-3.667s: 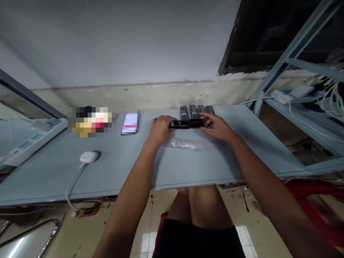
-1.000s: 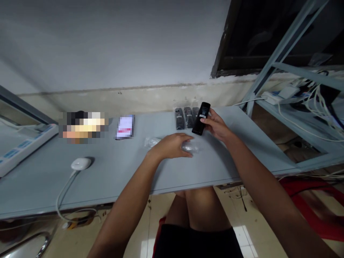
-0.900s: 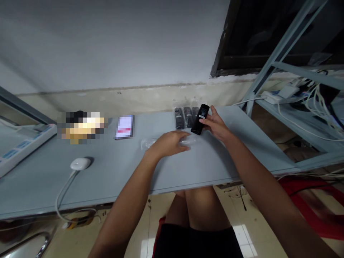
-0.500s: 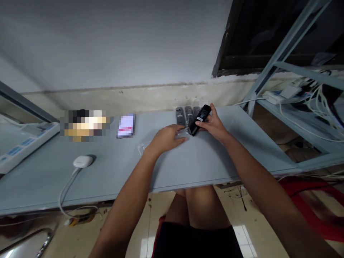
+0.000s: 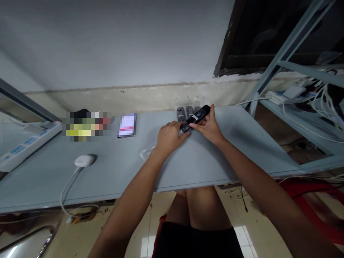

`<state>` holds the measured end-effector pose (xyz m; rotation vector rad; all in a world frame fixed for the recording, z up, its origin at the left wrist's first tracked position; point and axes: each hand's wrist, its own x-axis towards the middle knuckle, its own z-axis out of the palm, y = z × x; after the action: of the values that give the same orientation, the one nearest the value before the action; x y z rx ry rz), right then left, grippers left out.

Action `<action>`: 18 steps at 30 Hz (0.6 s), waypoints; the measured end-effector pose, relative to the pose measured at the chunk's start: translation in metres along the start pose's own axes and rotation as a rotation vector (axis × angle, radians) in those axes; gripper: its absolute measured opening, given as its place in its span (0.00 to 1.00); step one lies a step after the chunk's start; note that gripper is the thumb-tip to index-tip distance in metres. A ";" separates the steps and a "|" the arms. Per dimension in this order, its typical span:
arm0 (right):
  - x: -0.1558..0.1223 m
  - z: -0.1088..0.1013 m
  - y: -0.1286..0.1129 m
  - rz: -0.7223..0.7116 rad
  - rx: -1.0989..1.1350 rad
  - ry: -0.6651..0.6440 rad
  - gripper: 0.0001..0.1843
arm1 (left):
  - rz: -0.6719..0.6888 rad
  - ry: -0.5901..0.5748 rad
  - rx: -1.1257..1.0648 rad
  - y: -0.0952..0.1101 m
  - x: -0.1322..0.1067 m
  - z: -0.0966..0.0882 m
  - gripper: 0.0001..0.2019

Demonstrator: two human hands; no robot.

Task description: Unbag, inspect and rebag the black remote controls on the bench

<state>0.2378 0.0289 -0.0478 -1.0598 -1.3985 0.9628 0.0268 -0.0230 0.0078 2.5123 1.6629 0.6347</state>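
Note:
My right hand point(image 5: 209, 127) is closed round a black remote control point(image 5: 199, 115) with a small white label, held tilted over the table, its upper end to the right. At its lower left end my left hand point(image 5: 172, 135) pinches what looks like a clear plastic bag point(image 5: 185, 128) between thumb and fingers. The bag appears to cover that end, though the fingers partly hide it. Just behind, several similar dark remotes point(image 5: 181, 113) in clear bags lie side by side near the wall.
Beside my left forearm lies another piece of clear plastic point(image 5: 146, 153). A lit phone point(image 5: 127, 125), a blurred-out patch point(image 5: 87, 125), a white charging case point(image 5: 84, 161) on a cable and a power strip point(image 5: 29, 145) are to the left. A metal shelf frame point(image 5: 279, 53) rises at the right.
The remote has tipped flatter, its lower end shifting left to my left hand. My left hand has closed in on that end; its fingers were more spread before.

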 end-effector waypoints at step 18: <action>0.002 -0.010 0.001 0.056 0.152 -0.159 0.78 | -0.235 -0.152 -0.866 -0.014 0.009 -0.002 0.19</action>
<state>0.2478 0.0306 -0.0476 -0.9291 -1.4048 1.1968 0.0169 -0.0089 0.0084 1.6783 1.2187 0.8664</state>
